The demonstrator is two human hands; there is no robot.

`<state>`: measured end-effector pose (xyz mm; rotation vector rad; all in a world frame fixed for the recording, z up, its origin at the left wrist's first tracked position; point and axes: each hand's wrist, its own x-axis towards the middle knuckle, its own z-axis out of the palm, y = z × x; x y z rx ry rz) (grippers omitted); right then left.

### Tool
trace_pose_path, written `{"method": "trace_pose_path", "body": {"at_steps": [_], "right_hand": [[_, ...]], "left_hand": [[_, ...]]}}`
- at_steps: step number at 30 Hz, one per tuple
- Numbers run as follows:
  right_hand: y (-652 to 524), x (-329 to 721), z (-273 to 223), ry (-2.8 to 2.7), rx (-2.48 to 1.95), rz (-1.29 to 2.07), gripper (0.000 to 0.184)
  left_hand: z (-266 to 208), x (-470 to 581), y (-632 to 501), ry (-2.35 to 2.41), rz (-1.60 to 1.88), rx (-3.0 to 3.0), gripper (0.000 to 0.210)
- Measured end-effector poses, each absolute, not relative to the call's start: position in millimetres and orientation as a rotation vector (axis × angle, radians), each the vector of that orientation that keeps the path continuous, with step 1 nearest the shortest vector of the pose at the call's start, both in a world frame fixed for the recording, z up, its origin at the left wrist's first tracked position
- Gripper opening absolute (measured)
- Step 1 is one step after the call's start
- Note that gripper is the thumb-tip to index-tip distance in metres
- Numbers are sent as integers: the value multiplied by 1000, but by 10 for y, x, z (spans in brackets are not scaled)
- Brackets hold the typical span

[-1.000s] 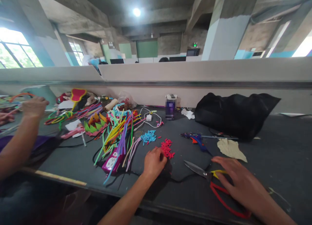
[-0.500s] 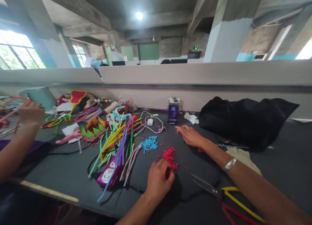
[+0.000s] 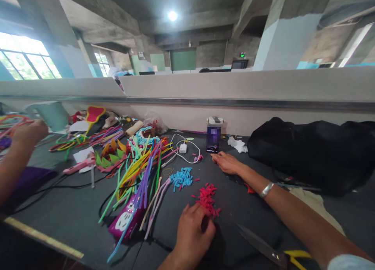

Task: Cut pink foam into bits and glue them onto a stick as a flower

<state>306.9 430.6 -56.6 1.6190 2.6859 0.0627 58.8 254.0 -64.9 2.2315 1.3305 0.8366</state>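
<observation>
My left hand (image 3: 195, 229) is beside the near edge of a pile of small red pieces (image 3: 207, 198). Its fingers curl towards the thumb at the pile; anything between the fingertips is hidden. Resting on the dark table, my right hand (image 3: 226, 163) has its fingers stretched out, tips just below a phone (image 3: 213, 137) propped upright. It holds nothing that I can see. Small blue pieces (image 3: 181, 178) lie in a heap behind the red ones. Scissors (image 3: 260, 242) with yellow on the handle lie below my right forearm, partly out of view.
Bundled colourful fuzzy stems (image 3: 143, 168) lie across a purple power strip (image 3: 124, 221). A white charger with cable (image 3: 183, 148) is behind the blue heap. A black bag (image 3: 307, 157) fills the right side. Another person's hand (image 3: 31, 133) is at far left, near a pink glue gun (image 3: 79, 166).
The view has shifted slightly, so near objects sit lower. My left hand stays at the red pile and my right hand by the phone. The other person's hand has moved slightly left.
</observation>
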Motion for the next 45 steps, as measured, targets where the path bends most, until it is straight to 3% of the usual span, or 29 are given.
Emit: {"method": "trace_pose_path", "body": {"at_steps": [26, 37, 45], "right_hand": [[4462, 3079, -653, 2633, 1651, 308, 34], [4501, 3140, -593, 2608, 1803, 569, 35], [4366, 3217, -568, 2640, 1782, 537, 35]], "left_hand": [[-645, 586, 2536, 1317, 843, 2207, 15], [-685, 579, 2554, 1307, 872, 2236, 15], [-640, 590, 2541, 1312, 876, 2235, 14]]}}
